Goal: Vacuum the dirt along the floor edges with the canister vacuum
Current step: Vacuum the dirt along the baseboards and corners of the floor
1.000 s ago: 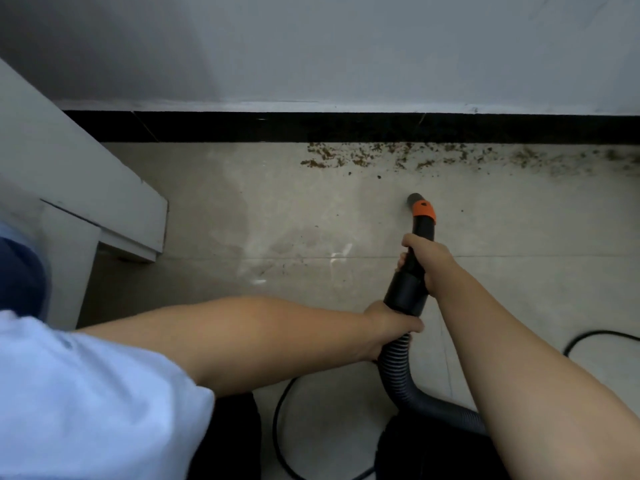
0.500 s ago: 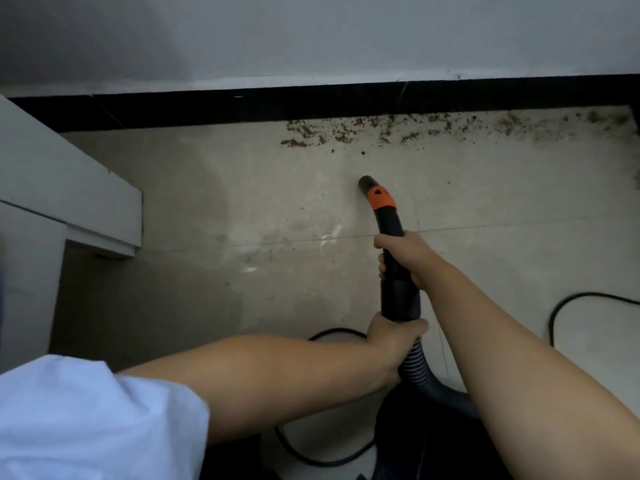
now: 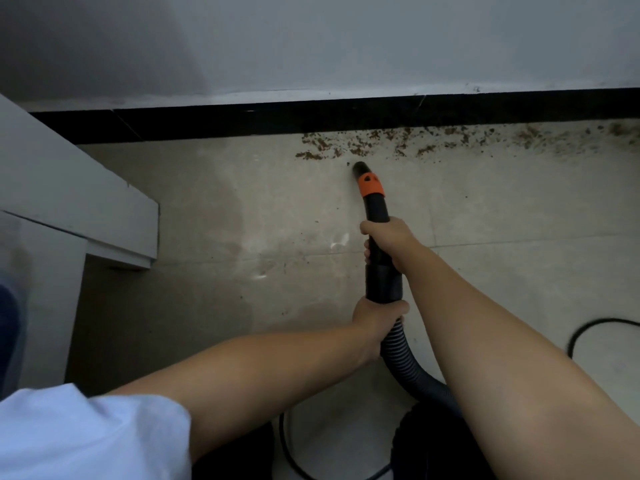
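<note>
Both hands are gripping the black plastic vacuum wand (image 3: 375, 216) with its orange collar: right hand (image 3: 388, 237) forward, left hand (image 3: 375, 318) at the ribbed hose (image 3: 401, 355). Its tip is sitting just beside the brown crumbly dirt (image 3: 363, 143) along the black skirting (image 3: 242, 123).

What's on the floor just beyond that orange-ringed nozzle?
Brown dirt lies scattered along the black skirting just beyond the nozzle. Whatever sits directly under its tip is hidden.
</note>
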`<state>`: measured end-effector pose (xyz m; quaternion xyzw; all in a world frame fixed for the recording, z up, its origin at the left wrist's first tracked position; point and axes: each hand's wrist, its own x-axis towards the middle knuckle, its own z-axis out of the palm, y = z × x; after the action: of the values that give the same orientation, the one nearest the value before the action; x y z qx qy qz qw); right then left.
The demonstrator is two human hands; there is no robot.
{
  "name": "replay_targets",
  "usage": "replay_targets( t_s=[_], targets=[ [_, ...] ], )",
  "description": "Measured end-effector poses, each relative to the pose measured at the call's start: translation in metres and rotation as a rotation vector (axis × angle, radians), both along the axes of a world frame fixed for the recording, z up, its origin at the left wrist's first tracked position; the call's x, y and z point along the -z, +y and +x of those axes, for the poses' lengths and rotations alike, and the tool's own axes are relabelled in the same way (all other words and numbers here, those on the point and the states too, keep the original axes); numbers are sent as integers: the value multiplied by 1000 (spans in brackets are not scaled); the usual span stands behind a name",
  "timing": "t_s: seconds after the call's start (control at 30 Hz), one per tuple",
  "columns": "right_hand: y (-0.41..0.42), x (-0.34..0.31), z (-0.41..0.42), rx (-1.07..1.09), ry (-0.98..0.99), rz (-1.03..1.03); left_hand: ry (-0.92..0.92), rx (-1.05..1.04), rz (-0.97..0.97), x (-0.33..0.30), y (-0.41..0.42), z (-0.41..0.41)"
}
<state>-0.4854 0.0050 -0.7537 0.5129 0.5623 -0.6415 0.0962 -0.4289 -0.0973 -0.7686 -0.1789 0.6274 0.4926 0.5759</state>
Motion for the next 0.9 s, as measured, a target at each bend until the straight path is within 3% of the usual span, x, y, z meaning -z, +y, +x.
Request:
replay_targets(
  t_s=[0.27,0.6,0.9],
  targets=[
    [-22,4,-31,-101,27,-21,22,-135,-25,7,-12,-18],
    [19,6,-5,164,17,15,10,121,49,1,9,-24],
    [-7,7,-36,9,13,10,33,-61,-15,5,-5,-31]
  ],
)
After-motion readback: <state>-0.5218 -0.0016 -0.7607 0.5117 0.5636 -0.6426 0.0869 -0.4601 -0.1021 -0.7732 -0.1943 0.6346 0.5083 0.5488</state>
